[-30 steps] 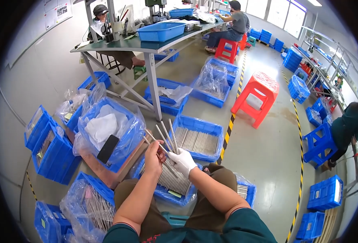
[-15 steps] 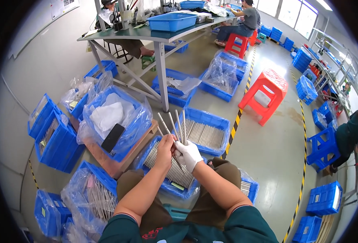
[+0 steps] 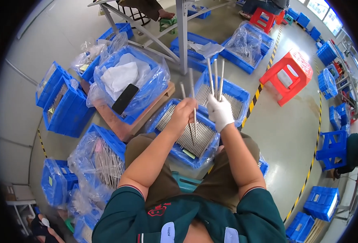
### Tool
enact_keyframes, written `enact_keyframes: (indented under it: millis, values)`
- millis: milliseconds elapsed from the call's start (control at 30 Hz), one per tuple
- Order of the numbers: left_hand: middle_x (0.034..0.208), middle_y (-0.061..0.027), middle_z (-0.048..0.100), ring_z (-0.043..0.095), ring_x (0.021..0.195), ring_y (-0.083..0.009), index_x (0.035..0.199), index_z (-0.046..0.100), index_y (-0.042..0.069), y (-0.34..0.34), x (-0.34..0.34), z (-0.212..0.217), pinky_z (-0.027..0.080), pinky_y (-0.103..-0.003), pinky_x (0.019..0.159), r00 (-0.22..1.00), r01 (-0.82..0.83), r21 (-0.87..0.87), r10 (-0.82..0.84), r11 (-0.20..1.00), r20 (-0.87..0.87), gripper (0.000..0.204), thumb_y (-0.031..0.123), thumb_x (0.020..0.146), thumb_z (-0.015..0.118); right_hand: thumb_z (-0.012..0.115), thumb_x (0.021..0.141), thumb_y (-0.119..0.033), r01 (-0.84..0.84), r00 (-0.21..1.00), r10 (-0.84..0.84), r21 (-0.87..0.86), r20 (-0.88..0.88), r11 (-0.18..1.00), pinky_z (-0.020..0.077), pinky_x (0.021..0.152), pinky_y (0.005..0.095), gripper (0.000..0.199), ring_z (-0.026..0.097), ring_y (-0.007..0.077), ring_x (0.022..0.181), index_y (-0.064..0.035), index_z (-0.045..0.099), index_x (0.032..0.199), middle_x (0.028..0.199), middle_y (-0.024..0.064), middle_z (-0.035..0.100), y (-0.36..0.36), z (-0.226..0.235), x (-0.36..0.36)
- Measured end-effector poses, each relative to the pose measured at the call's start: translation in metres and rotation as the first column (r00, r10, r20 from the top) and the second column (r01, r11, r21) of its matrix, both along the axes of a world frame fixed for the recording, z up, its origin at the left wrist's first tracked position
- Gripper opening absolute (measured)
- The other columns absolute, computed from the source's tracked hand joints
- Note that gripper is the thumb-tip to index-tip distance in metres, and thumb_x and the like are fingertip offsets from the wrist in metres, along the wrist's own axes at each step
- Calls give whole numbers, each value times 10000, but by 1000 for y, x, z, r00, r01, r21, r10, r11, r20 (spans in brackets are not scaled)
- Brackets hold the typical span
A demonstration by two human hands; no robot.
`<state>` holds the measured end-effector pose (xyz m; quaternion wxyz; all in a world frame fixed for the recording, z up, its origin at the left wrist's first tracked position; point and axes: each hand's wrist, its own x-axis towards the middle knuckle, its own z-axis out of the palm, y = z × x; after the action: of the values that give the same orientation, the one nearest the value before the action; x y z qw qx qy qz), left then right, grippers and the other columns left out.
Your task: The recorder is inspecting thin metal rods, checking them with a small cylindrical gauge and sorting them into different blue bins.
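Down by the rods (image 3: 200,138) lies an unreadable label (image 3: 189,154).

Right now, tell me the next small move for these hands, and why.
Probably lower the gloved right hand to lay its three metal rods in the far blue crate: in this view they stick up across it, while the rods inside lie side by side. The left hand grips its own rods, apart from the right.
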<state>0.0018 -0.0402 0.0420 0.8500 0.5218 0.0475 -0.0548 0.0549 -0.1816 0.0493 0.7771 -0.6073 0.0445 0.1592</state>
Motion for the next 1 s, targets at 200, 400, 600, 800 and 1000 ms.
enact_keyframes:
  millis: [200, 400, 600, 800, 1000]
  values:
    - [666, 63, 381, 284, 519, -21, 842, 525, 76, -4, -12, -8, 254, -179, 441, 856, 480, -161, -500, 862, -128, 227, 274, 944, 482, 588, 883, -291, -222, 953, 280, 355, -120, 908, 179, 353, 217, 214, 279, 44, 373, -79, 584, 853, 496, -80, 353, -21, 9, 11]
    - [641, 35, 409, 314, 505, -41, 838, 526, 47, -10, -19, -9, 270, -179, 427, 830, 489, -339, -548, 804, -104, 267, 294, 933, 489, 658, 805, -255, 112, 991, -97, 184, -90, 976, 286, 389, 250, 217, 388, 93, 419, -91, 535, 733, 526, -15, 433, -17, -8, 31]
    - [736, -59, 532, 570, 623, -190, 786, 527, 31, -8, -30, -9, 504, -328, 591, 778, 570, -352, -625, 742, -59, 315, 311, 926, 496, 621, 850, -325, 293, 955, -261, 319, -138, 901, 204, 347, 235, 311, 260, 64, 347, -127, 510, 638, 455, -74, 322, -68, -16, 75]
    - [1103, -224, 584, 558, 1079, -367, 824, 616, 13, 13, -8, -14, 424, -470, 963, 875, 430, -523, -483, 736, 40, 318, 287, 920, 486, 637, 823, -312, -155, 974, 173, 126, -144, 980, 246, 346, 225, 289, 346, 72, 368, -57, 565, 707, 504, -35, 424, -25, -9, 17]
    - [1068, -139, 607, 649, 858, -255, 882, 606, 38, 12, -12, -16, 535, -375, 708, 829, 519, -387, -559, 763, 9, 278, 296, 916, 506, 658, 819, -204, -408, 912, 408, -173, -40, 896, 373, 441, 207, 185, 503, 68, 470, -45, 604, 741, 565, 5, 551, 0, -4, -1]
